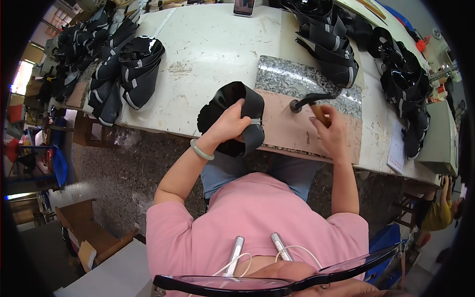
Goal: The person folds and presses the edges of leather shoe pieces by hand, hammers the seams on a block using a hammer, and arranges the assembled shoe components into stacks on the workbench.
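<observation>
My left hand [230, 122] is closed on a black boot upper [254, 106], a curved leather-like piece with a short pale strip down its seam. The thumb lies on its outer side, and the fingers are mostly hidden inside the loop. The upper hangs at the near edge of the table, against the left side of a pinkish-tan board [282, 123]. Over that board my right hand [330, 129] is wrapped round the wooden handle of a hammer [321, 101]. Its dark curved head has a round face, held just above the board or touching it; I cannot tell which.
A grey speckled stone slab [292, 74] lies behind the board on the white table [198, 54]. Stacked black uppers stand at the left [141, 69], at the back right [329, 49] and at the far right [403, 79]. A phone [244, 7] stands at the back. Another person [438, 213] sits at the right.
</observation>
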